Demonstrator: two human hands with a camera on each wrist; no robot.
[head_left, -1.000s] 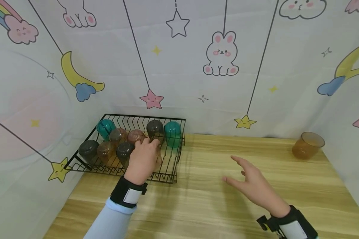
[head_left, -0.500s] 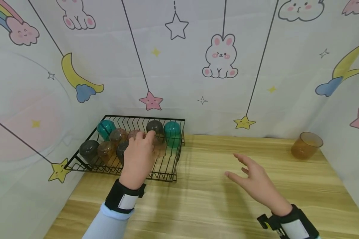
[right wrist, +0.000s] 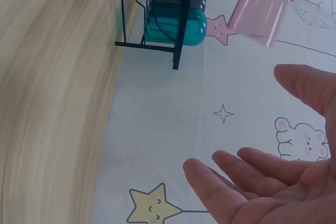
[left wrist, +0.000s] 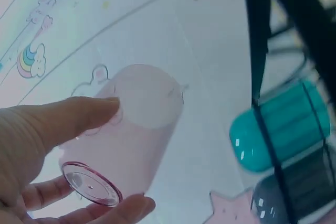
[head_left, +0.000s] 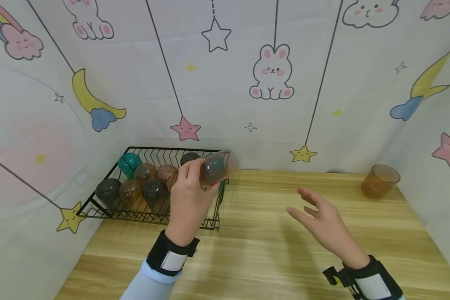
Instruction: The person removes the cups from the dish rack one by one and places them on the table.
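Observation:
My left hand (head_left: pixel 191 198) grips a clear pink cup (head_left: pixel 225 166) near its base, thumb on one side and fingers on the other. The cup is tilted, its mouth toward the right, above the right end of a black wire rack (head_left: pixel 217 214). In the left wrist view the pink cup (left wrist: pixel 126 124) shows its round base toward the palm. My right hand (head_left: pixel 322 225) is held over the table with thumb and fingers spread, touching nothing. In the right wrist view the raised cup (right wrist: pixel 260 11) appears beyond that hand's fingers.
Several upturned cups fill the rack: teal (head_left: pixel 129 164), dark grey (head_left: pixel 108 191), amber (head_left: pixel 131 193) and pink (head_left: pixel 167 175). An amber cup (head_left: pixel 378 183) stands upright at the back right of the wooden table (head_left: pixel 262 250). A patterned cloth (head_left: pixel 232 112) hangs behind.
My left hand has lifted the pink cup up out of the rack and turned it from upside down to lying sideways, moving right. The right hand has shifted only slightly.

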